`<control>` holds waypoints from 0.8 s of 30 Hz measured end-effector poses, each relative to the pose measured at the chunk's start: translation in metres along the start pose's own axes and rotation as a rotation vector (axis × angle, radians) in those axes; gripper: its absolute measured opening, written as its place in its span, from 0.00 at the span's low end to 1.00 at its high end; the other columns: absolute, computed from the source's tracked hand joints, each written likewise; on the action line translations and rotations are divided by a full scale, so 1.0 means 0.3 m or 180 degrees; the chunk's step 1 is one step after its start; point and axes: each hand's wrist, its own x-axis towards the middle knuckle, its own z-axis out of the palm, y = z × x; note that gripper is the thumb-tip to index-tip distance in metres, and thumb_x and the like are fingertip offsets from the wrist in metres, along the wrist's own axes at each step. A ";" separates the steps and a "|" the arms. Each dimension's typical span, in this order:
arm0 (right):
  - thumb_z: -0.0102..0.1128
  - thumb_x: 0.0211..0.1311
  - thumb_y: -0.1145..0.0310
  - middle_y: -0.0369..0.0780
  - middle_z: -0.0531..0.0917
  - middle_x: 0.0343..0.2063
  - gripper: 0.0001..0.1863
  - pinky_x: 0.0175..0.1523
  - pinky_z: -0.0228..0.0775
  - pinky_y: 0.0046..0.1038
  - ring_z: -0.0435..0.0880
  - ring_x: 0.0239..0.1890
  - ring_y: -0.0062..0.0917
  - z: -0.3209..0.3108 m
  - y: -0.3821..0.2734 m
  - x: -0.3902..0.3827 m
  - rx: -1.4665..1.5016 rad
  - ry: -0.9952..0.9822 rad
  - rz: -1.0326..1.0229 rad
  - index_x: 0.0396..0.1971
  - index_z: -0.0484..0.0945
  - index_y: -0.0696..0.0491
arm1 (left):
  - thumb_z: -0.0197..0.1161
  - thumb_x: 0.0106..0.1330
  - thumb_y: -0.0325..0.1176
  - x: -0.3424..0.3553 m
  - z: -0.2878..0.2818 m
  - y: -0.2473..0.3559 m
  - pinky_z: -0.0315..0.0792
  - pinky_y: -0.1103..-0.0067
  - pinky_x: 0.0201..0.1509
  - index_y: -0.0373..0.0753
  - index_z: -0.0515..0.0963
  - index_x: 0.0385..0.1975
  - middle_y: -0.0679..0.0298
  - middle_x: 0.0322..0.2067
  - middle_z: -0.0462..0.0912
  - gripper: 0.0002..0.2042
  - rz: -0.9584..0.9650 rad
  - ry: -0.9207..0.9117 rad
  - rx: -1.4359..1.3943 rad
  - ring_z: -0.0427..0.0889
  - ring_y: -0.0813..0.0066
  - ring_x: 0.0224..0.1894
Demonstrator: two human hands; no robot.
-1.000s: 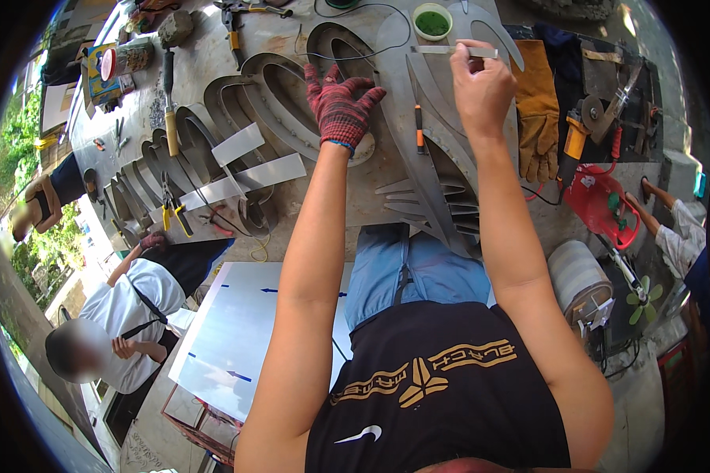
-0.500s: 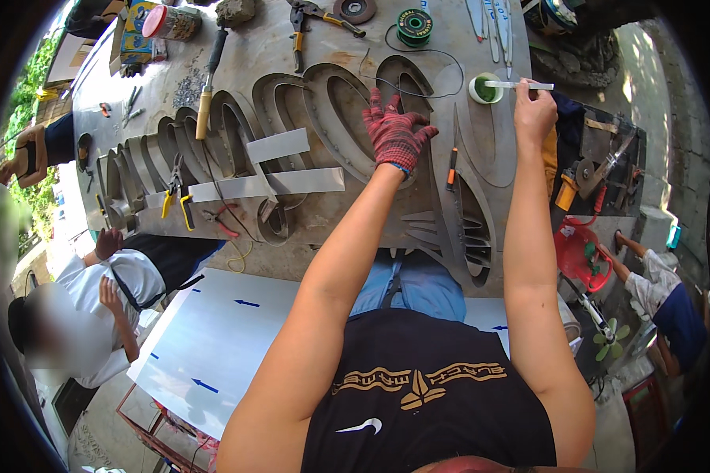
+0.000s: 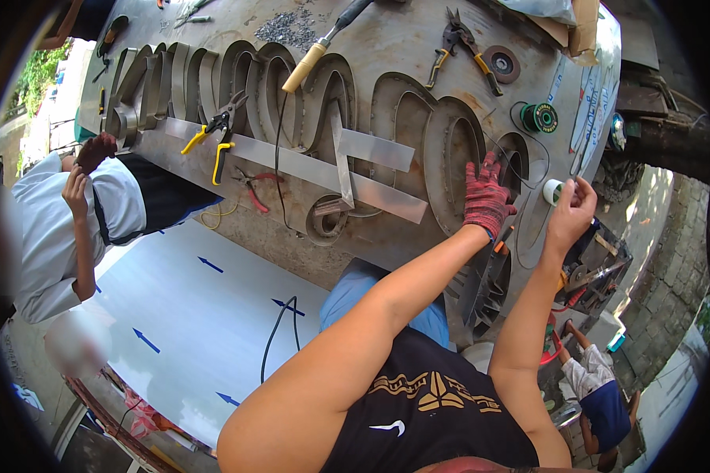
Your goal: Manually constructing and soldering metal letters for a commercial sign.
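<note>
My left hand (image 3: 487, 199), in a red-and-black knit glove, rests with fingers spread on the bent metal-strip lettering (image 3: 442, 158), at its right end. At the table's right side my bare right hand (image 3: 569, 217) is pinched closed just beside a small white cup (image 3: 553, 191) with green content. The flat white stick it held a moment ago is mostly hidden by the fingers now. Below the glove lies an orange-handled tool (image 3: 503, 240). Thin dark wire runs from a green spool (image 3: 539, 117) past the fingers.
Yellow-handled snips (image 3: 219, 134), red pliers (image 3: 254, 189), a wooden-handled tool (image 3: 308, 67), more snips (image 3: 459, 51) and a grinding disc (image 3: 502, 63) lie on the metal table. Flat metal strips (image 3: 292, 162) cross the lettering. A person (image 3: 95, 213) stands at the left; another (image 3: 596, 386) is lower right.
The view has swung left, so the table and both hands appear shifted to the right. My right hand stays by the cup, its stick now mostly hidden. My gloved hand remains on the lettering.
</note>
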 end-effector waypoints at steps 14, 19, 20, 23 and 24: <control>0.66 0.62 0.68 0.42 0.88 0.40 0.08 0.54 0.76 0.39 0.84 0.47 0.41 1.331 -1.026 -0.037 0.0018 -0.2523 -0.3236 0.37 0.86 0.55 | 0.59 0.71 0.41 -0.001 0.074 -0.006 0.48 0.58 0.79 0.41 0.71 0.64 0.54 0.72 0.64 0.24 -0.0335 0.0456 -0.3414 0.57 0.60 0.77; 0.65 0.56 0.73 0.52 0.87 0.30 0.05 0.46 0.80 0.45 0.88 0.39 0.47 1.593 -1.044 0.001 -0.0650 -0.2863 -0.3645 0.29 0.85 0.58 | 0.53 0.75 0.37 -0.003 0.071 -0.026 0.51 0.62 0.78 0.39 0.67 0.67 0.54 0.71 0.64 0.22 -0.0513 0.0320 -0.4279 0.59 0.60 0.75; 0.65 0.54 0.74 0.52 0.87 0.31 0.04 0.47 0.79 0.46 0.87 0.41 0.48 1.617 -1.011 -0.019 -0.0279 -0.2465 -0.3897 0.29 0.84 0.57 | 0.52 0.75 0.37 -0.004 0.072 -0.029 0.52 0.63 0.78 0.39 0.66 0.67 0.54 0.71 0.64 0.22 -0.0546 0.0297 -0.4422 0.60 0.60 0.75; 0.65 0.51 0.75 0.53 0.87 0.33 0.06 0.49 0.79 0.47 0.86 0.45 0.50 1.705 -0.987 -0.027 -0.0365 -0.2366 -0.3827 0.31 0.83 0.56 | 0.49 0.78 0.34 -0.008 0.093 -0.014 0.53 0.65 0.78 0.38 0.64 0.69 0.55 0.70 0.65 0.22 -0.0663 0.0231 -0.4820 0.61 0.61 0.74; 0.66 0.50 0.75 0.54 0.87 0.34 0.08 0.49 0.79 0.47 0.85 0.46 0.51 1.724 -0.987 -0.026 -0.0821 -0.2639 -0.3516 0.33 0.82 0.56 | 0.48 0.78 0.34 -0.002 0.107 -0.007 0.54 0.66 0.77 0.38 0.63 0.69 0.55 0.70 0.65 0.21 -0.0700 0.0207 -0.5004 0.62 0.61 0.73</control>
